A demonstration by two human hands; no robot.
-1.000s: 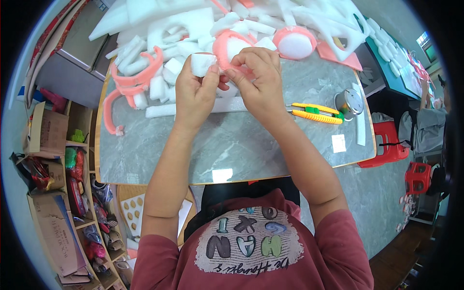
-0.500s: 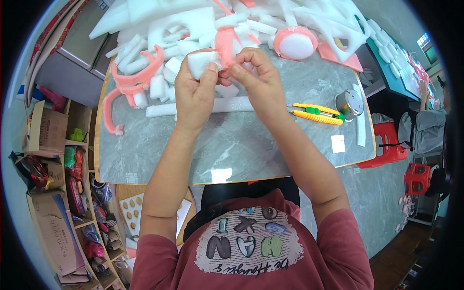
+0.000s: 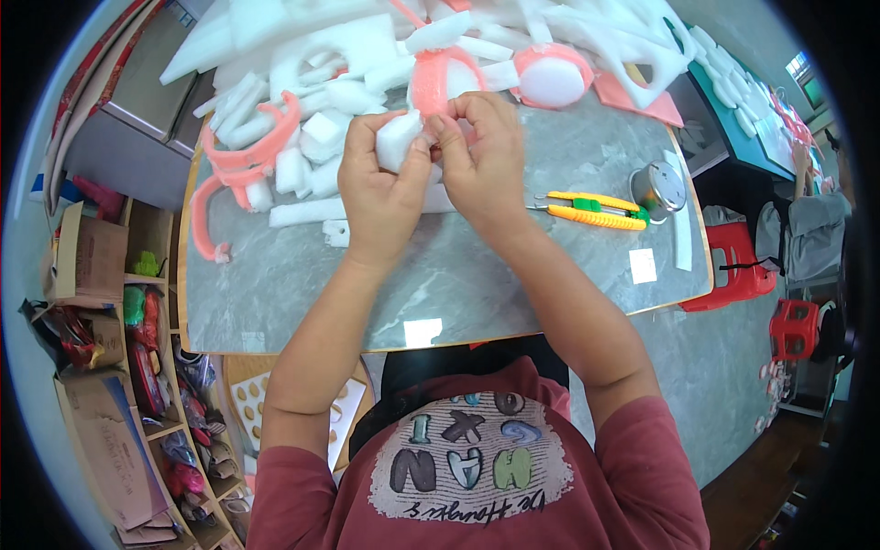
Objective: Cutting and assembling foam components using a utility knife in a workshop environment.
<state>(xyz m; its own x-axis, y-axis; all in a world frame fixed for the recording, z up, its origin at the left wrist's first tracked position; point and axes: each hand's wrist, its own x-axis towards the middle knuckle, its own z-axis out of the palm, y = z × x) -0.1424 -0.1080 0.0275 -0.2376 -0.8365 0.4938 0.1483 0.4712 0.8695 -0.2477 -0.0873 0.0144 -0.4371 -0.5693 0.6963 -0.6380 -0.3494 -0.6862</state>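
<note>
My left hand (image 3: 387,183) is closed around a small white foam block (image 3: 397,140), thumb along its near side. Close beside it, my right hand (image 3: 484,156) pinches with thumb and forefinger at the block's edge, where a curved pink foam strip (image 3: 428,84) comes down to the fingertips. The fingers hide just where strip and block meet. Beyond the hands, the pink strip arches around white foam. A yellow and green utility knife (image 3: 596,211) lies on the table to the right of my right hand, beside a round metal tin (image 3: 657,191).
White foam offcuts (image 3: 335,50) pile along the table's far side. Curved pink foam pieces (image 3: 247,158) lie at left, and a pink ring around a white disc (image 3: 553,75) lies at far right. A white foam bar (image 3: 307,213) rests below my left wrist. Red stools (image 3: 733,266) stand at right.
The white block has turned and tilted between my hands, which have drawn closer together. More of the pink strip's arch shows beyond my fingers.
</note>
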